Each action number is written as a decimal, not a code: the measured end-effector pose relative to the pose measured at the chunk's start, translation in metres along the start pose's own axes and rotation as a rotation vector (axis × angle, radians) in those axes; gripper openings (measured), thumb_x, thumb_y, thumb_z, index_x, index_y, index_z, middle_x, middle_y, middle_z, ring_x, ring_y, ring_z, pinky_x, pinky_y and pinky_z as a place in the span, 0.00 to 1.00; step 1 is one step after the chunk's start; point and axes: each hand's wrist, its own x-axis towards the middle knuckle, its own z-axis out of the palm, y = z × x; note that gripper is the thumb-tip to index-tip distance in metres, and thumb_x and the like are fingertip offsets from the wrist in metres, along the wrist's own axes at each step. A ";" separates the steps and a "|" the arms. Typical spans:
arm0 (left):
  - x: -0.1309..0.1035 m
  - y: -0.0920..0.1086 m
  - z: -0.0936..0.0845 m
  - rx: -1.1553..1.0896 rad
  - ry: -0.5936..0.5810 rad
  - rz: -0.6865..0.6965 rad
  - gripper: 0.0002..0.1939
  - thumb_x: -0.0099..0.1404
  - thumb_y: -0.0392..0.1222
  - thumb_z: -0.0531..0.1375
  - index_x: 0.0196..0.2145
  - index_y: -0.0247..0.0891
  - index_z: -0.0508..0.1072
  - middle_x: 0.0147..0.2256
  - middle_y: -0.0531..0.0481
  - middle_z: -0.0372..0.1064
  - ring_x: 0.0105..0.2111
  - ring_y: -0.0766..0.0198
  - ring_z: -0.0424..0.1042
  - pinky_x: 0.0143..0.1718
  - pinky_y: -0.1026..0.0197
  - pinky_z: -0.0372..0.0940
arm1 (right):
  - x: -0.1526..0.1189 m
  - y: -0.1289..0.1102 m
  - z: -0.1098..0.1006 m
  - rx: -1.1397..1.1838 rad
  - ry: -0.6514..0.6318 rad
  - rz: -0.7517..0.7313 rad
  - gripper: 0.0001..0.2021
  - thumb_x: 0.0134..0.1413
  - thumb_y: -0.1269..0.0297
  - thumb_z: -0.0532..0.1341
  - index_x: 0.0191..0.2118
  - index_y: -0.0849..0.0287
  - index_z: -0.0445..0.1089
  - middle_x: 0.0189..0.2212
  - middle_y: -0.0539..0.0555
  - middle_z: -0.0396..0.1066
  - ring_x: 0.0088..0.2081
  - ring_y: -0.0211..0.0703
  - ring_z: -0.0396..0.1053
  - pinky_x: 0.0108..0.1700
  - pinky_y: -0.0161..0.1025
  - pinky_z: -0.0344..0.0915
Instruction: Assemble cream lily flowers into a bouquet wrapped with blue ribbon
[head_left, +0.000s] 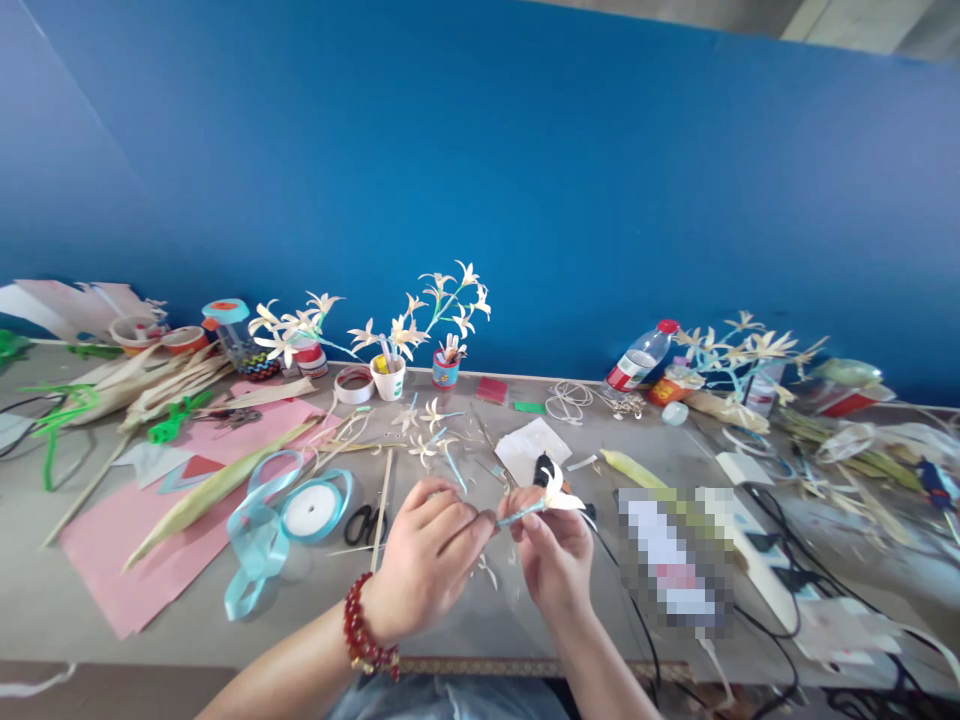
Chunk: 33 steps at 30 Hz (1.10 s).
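Flower, lily-shaped: above table, between both hands. Blue-wrapped stem: far end pinched by left hand, flower end by right hand. Step, apparently: stem wrapping; next turn calls for steady tension.

We see the scene in bright, soft light, though we cannot tell its source. A pale sheen washes both ends of the blue wall, and shadows on the grey table stay faint. Wide-angle stretching pulls at the sides, smearing the far right; beside the right hand we meet a pixelated patch.
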 end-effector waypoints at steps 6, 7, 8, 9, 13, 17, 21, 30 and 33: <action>0.004 0.001 -0.002 0.005 0.024 0.009 0.09 0.68 0.28 0.55 0.42 0.33 0.73 0.27 0.49 0.74 0.27 0.63 0.69 0.44 0.54 0.68 | -0.002 0.001 -0.002 -0.012 0.004 -0.005 0.06 0.53 0.63 0.71 0.31 0.56 0.75 0.22 0.48 0.66 0.26 0.38 0.65 0.28 0.36 0.62; 0.004 0.001 -0.002 0.008 0.025 0.010 0.09 0.68 0.28 0.55 0.43 0.33 0.73 0.27 0.49 0.74 0.26 0.63 0.69 0.44 0.54 0.68 | -0.002 0.002 -0.002 -0.013 0.008 -0.001 0.06 0.53 0.63 0.72 0.31 0.56 0.75 0.22 0.48 0.67 0.26 0.38 0.66 0.28 0.36 0.62; 0.004 0.001 -0.002 0.012 0.026 0.009 0.09 0.68 0.28 0.55 0.43 0.33 0.73 0.27 0.49 0.74 0.26 0.63 0.69 0.44 0.54 0.68 | -0.003 0.002 -0.002 -0.014 0.013 0.001 0.06 0.52 0.62 0.72 0.31 0.56 0.75 0.22 0.48 0.67 0.26 0.38 0.66 0.28 0.36 0.62; 0.004 0.001 -0.002 0.015 0.026 0.009 0.10 0.68 0.29 0.55 0.43 0.33 0.73 0.27 0.49 0.74 0.26 0.63 0.70 0.44 0.53 0.68 | -0.003 0.001 -0.002 -0.014 0.018 0.003 0.06 0.52 0.62 0.72 0.31 0.56 0.76 0.22 0.48 0.67 0.26 0.38 0.66 0.28 0.36 0.62; 0.003 0.001 -0.002 0.032 0.028 0.012 0.10 0.69 0.29 0.54 0.44 0.34 0.73 0.27 0.50 0.74 0.27 0.64 0.70 0.44 0.53 0.69 | -0.003 0.000 -0.001 -0.026 0.035 0.004 0.07 0.51 0.61 0.73 0.30 0.56 0.76 0.22 0.48 0.68 0.24 0.37 0.66 0.27 0.35 0.62; 0.003 0.001 -0.002 0.046 0.037 0.019 0.10 0.69 0.29 0.54 0.44 0.34 0.73 0.27 0.50 0.75 0.27 0.64 0.70 0.44 0.53 0.69 | -0.002 -0.001 0.000 -0.036 0.041 0.005 0.07 0.50 0.61 0.73 0.30 0.57 0.77 0.21 0.48 0.68 0.24 0.37 0.66 0.26 0.35 0.63; 0.003 0.000 -0.002 0.043 0.042 0.030 0.10 0.68 0.29 0.55 0.44 0.32 0.74 0.27 0.49 0.75 0.27 0.63 0.71 0.45 0.53 0.69 | -0.003 -0.002 0.000 -0.040 0.030 -0.003 0.07 0.51 0.61 0.72 0.30 0.57 0.77 0.21 0.49 0.69 0.24 0.37 0.67 0.26 0.35 0.62; 0.002 0.002 -0.003 0.046 0.048 0.027 0.10 0.68 0.29 0.55 0.45 0.33 0.73 0.27 0.49 0.75 0.27 0.64 0.71 0.44 0.53 0.69 | -0.004 -0.002 0.000 -0.059 0.020 -0.008 0.08 0.52 0.60 0.71 0.29 0.57 0.76 0.20 0.48 0.67 0.23 0.38 0.66 0.25 0.36 0.63; 0.003 0.002 -0.003 0.043 0.051 0.029 0.10 0.69 0.29 0.55 0.45 0.33 0.73 0.28 0.49 0.76 0.27 0.64 0.71 0.44 0.53 0.69 | -0.004 -0.003 0.000 -0.076 0.027 -0.005 0.09 0.51 0.60 0.72 0.28 0.57 0.76 0.19 0.48 0.66 0.22 0.39 0.66 0.25 0.36 0.63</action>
